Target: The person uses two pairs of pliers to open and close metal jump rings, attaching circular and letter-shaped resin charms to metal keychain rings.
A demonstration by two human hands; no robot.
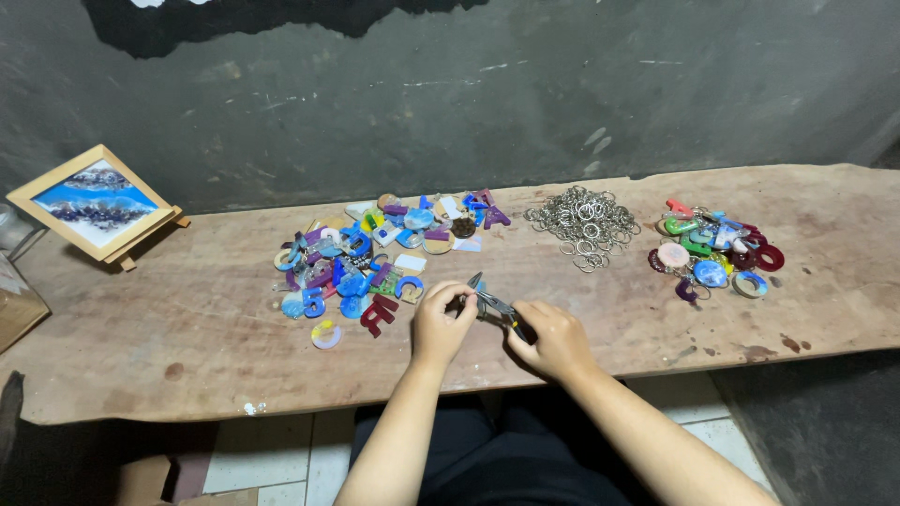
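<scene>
Whatever small piece the left hand pinches shut at the tips of the pliers is hidden by its fingers. The right hand has its grip closed on the slim, dark pliers, low at 6 o'clock on the wooden bench; coloured letter charms lie at 10 o'clock, metal rings at 1 o'clock

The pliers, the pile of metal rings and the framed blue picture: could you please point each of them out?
pliers [491,302], head view, on the jaws near the pivot.
pile of metal rings [583,225], head view, middle of the heap.
framed blue picture [94,201], head view, centre of the blue panel.
</scene>
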